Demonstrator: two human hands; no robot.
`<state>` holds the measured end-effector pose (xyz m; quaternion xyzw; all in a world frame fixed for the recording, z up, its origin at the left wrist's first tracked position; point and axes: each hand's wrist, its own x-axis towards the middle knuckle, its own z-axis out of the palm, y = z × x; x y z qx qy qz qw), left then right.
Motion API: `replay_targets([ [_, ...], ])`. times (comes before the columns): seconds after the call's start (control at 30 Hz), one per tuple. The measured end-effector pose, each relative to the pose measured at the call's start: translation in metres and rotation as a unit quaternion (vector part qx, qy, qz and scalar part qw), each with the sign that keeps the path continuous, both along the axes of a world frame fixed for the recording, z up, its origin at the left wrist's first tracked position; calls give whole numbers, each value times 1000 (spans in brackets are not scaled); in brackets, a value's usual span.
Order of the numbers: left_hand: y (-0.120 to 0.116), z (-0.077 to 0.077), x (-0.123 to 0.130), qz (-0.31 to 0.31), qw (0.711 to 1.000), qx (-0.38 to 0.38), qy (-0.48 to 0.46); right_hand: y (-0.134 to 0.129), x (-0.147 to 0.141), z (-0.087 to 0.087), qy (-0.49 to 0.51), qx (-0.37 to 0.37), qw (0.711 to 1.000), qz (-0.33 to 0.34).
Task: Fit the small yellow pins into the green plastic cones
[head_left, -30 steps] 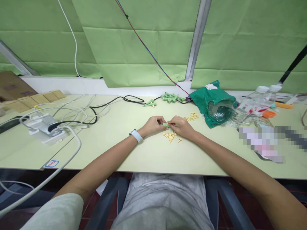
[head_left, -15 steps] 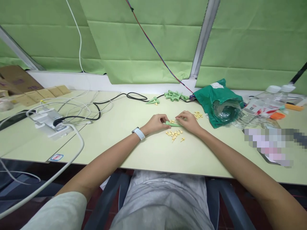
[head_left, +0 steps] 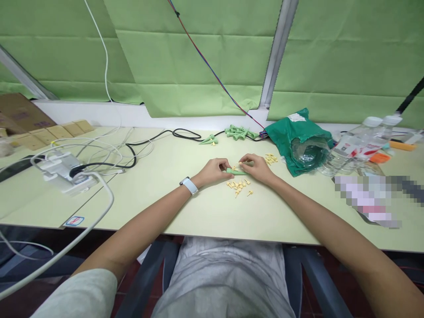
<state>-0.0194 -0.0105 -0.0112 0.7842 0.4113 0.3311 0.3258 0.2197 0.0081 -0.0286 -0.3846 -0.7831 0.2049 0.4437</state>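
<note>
My left hand (head_left: 215,170) is closed around the wide end of a green tapered plastic piece (head_left: 237,172), which lies sideways with its narrow end toward the right. Just above it, my right hand (head_left: 257,168) pinches a small yellow peg (head_left: 240,164) between thumb and fingertip. Another bit of yellow shows between the hands, partly hidden. Several loose yellow pegs (head_left: 239,184) are scattered on the table in front of the green piece. A second pile of yellow pegs (head_left: 271,158) sits just beyond my right hand.
Green tapered pieces (head_left: 241,132) are heaped at the back, with a smaller green group (head_left: 208,139) to their left. A green plastic bag (head_left: 300,132) and clear bottles (head_left: 361,145) stand right. A power strip (head_left: 64,170) with tangled cables occupies the table's left.
The view has shifted slightly. My right fingertips have moved a little, and the yellow peg in them now shows more clearly. My left hand keeps its hold on the green piece.
</note>
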Motion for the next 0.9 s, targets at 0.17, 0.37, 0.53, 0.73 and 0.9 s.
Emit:
replay_targets([
  [0.17,-1,1,0,-4,1000,-1,-1,-21,-8,14,78,-6,997,30],
  [0.37,-1,1,0,-11,1000,-2,-7,-30,-18,16,43,60,996,46],
  [0.53,-2,2,1,-14,1000,-8,-9,-31,-17,15,23,93,995,31],
  [0.73,1,-1,0,-10,1000,-2,-7,-33,-16,16,10,118,992,35],
  [0.9,0,-1,1,-6,1000,2,-5,-33,-17,13,-11,128,991,40],
])
